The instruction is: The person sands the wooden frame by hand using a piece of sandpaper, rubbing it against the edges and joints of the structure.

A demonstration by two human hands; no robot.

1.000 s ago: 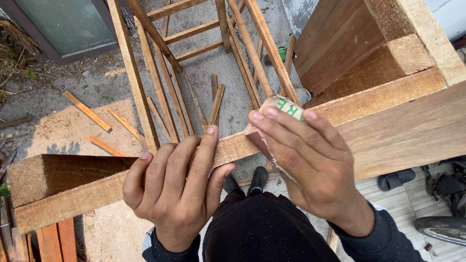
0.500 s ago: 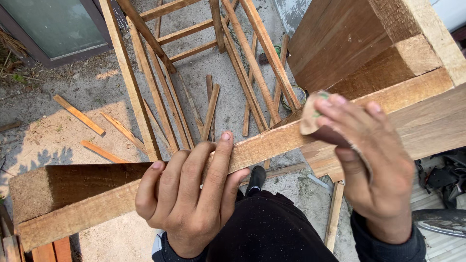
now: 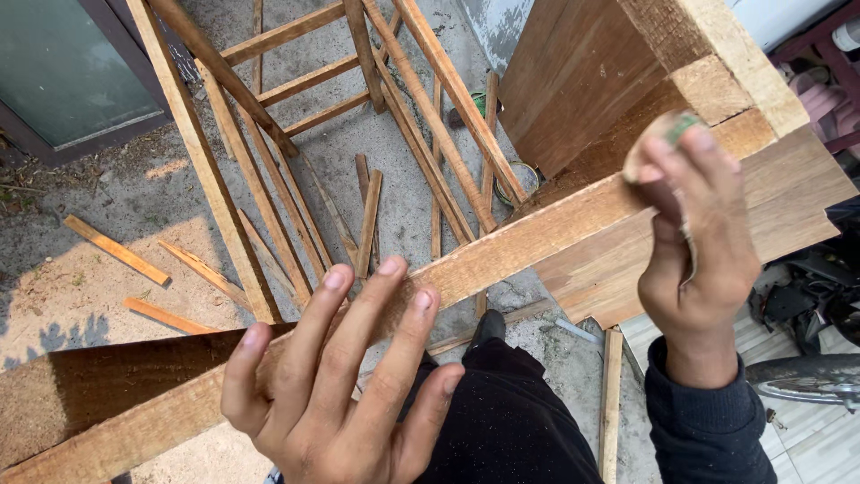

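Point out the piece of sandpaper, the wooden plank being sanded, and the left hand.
piece of sandpaper (image 3: 647, 148), head view, on its curled tan upper edge above the fingers.
wooden plank (image 3: 537, 237), head view, on its bare top edge between the hands.
left hand (image 3: 345, 394), head view, on the back of the hand.

The right hand (image 3: 694, 237) covers most of the folded sandpaper (image 3: 658, 134), hiding its grit face. The long plank (image 3: 502, 255) runs out of frame at lower left. The left hand (image 3: 345, 385) is cropped at the wrist.
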